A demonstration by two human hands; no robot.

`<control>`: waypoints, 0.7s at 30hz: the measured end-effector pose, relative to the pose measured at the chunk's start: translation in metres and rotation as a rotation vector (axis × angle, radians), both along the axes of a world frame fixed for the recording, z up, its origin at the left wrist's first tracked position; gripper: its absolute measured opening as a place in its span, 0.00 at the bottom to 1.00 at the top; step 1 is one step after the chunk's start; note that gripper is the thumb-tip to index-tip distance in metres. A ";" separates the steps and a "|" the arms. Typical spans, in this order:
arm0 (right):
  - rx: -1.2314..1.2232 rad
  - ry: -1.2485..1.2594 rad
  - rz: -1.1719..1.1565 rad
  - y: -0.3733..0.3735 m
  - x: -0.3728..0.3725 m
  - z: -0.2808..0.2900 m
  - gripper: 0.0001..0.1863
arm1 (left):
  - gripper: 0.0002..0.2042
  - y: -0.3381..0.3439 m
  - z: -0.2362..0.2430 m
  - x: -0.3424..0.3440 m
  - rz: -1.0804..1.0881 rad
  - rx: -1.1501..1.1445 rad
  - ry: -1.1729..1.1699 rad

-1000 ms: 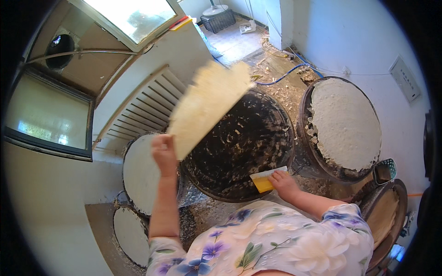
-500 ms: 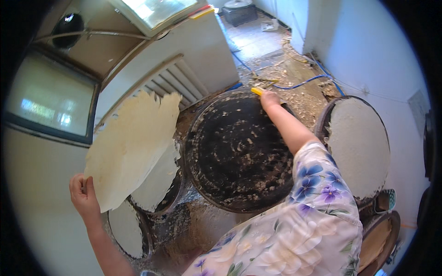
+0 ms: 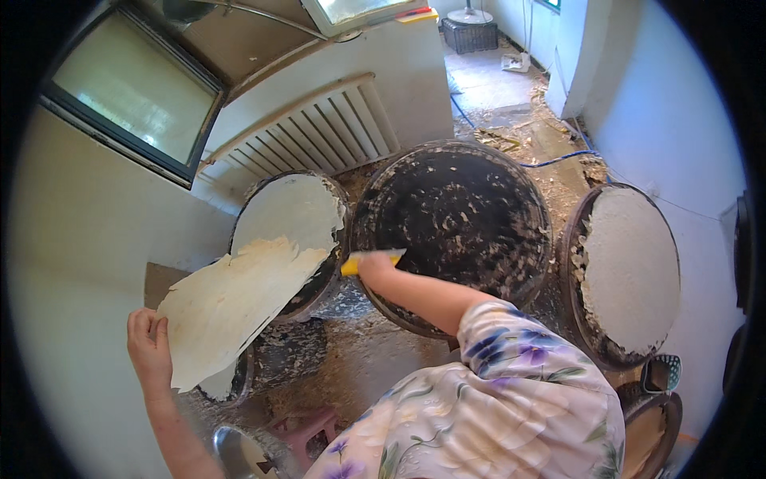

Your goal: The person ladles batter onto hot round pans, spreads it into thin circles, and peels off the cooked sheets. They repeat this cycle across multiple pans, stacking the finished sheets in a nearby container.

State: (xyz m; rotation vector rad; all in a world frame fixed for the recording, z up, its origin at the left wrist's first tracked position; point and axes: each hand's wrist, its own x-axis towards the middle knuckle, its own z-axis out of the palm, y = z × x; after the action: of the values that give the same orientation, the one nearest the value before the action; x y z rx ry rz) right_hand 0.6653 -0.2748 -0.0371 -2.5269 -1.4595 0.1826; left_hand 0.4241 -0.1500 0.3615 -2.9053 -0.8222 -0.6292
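My left hand [image 3: 149,349] grips the edge of a large, thin, pale sheet of cooked batter [image 3: 227,311], which drapes over the lower left round griddle and part of the griddle with a pale layer [image 3: 283,211] above it. My right hand [image 3: 375,270] holds a yellow scraper with a pale edge [image 3: 351,263] at the left rim of the big bare black griddle [image 3: 455,207], slightly blurred. The black griddle's surface carries many small pale flecks.
A coated griddle [image 3: 630,271] stands at the right, with a dotted container [image 3: 670,374] and another griddle [image 3: 648,439] below it. A radiator [image 3: 319,132], open window [image 3: 136,112], pink stool [image 3: 311,431], steel basin [image 3: 239,455] and blue hose [image 3: 550,162] on the littered floor surround them.
The sheet swung from above the black griddle down to the left, onto the left griddles. My right hand moved to the far rim, then back to the black griddle's near left.
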 end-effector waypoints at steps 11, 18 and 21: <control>-0.255 0.083 -0.369 -0.288 -0.168 0.016 0.05 | 0.03 -0.058 -0.045 -0.110 -0.326 -0.254 -0.168; -0.089 0.170 -0.719 -0.405 -0.294 0.014 0.06 | 0.05 -0.124 -0.049 -0.121 -0.493 -0.324 0.108; 0.029 0.283 -0.826 -0.429 -0.342 0.015 0.07 | 0.07 -0.164 -0.064 -0.114 -0.654 -0.319 0.158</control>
State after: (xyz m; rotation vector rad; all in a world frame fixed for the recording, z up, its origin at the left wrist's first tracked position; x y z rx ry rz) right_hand 0.3234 -0.7039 -0.0218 -2.6985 -0.2565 0.3447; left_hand 0.3106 -0.3136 0.2977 -3.4589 0.0807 -0.2987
